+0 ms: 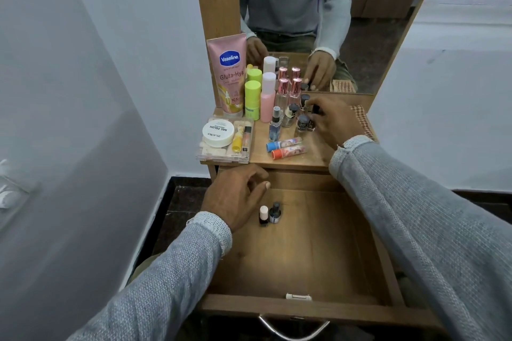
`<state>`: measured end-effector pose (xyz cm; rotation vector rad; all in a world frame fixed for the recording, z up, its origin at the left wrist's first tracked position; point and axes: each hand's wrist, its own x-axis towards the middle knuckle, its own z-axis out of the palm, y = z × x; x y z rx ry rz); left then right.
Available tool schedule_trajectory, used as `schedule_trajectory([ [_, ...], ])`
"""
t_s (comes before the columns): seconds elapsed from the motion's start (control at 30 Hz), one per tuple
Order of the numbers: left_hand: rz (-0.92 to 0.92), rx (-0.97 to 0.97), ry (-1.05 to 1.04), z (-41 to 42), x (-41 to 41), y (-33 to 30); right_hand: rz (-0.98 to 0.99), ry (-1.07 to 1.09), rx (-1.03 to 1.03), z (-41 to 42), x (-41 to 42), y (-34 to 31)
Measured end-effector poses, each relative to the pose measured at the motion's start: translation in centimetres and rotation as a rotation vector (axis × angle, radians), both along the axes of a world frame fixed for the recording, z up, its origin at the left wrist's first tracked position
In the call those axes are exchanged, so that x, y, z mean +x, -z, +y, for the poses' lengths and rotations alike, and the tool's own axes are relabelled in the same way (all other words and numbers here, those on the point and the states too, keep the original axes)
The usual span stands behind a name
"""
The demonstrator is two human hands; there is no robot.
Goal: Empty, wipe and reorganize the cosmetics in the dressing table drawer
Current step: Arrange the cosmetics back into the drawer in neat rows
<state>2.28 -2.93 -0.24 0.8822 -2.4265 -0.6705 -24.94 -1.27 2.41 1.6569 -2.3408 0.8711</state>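
Reorganize step: drawer [304,252] near-empty, two nail polish bottles [269,214] upright just beside the loosely spread left fingers [260,188]. Right fingers [318,116] pinch a dark-capped bottle [315,109] on the worktop [291,158]. Next, likely: lift it clear of its neighbours, into the drawer.

Dim, cool, even indoor light; no glare. Soft shadow under left hand [235,194] in drawer [304,263]. Wide-angle bending at edges; overall slightly soft.
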Motion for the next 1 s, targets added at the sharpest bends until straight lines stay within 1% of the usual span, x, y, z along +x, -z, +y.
schedule_trajectory([
  [0.1, 0.001, 0.024, -0.016, 0.0, 0.6, 0.2, -0.029, -0.001, -0.116, 0.9, 0.3, -0.4],
  [0.2, 0.027, 0.077, -0.049, 0.2, 1.0, 0.3, -0.046, 0.066, -0.195, 3.5, 1.4, -1.6],
  [0.27, 0.06, 0.107, -0.067, 0.3, 1.2, 0.3, -0.075, 0.026, -0.209, 5.7, 3.0, -2.6],
  [0.33, 0.089, 0.128, -0.075, 0.6, 1.4, 0.3, -0.112, -0.08, -0.169, 8.2, 5.2, -3.1],
  [0.4, 0.085, 0.143, -0.067, 1.2, 1.7, 0.7, -0.148, -0.195, -0.069, 10.4, 7.6, -2.7],
  [0.47, 0.055, 0.158, -0.05, 1.9, 2.2, 1.3, -0.16, -0.264, 0.073, 11.8, 9.7, -1.2],
  [0.53, -0.019, 0.173, -0.045, 2.3, 2.6, 1.9, -0.151, -0.298, 0.163, 12.2, 11.1, 1.1],
  [0.63, -0.164, 0.22, -0.032, 2.7, 2.9, 2.4, -0.182, -0.292, 0.2, 12.2, 11.5, 4.5],
  [0.73, -0.255, 0.261, -0.037, 3.0, 2.9, 2.7, -0.236, -0.223, 0.185, 11.8, 11.0, 6.1],
  [0.83, -0.274, 0.284, -0.069, 3.1, 2.5, 3.1, -0.259, -0.208, 0.196, 11.5, 11.4, 6.8],
  [1.0, -0.35, 0.326, -0.03, 3.6, 2.2, 4.0, -0.268, -0.306, 0.253, 11.0, 13.5, 8.0],
])
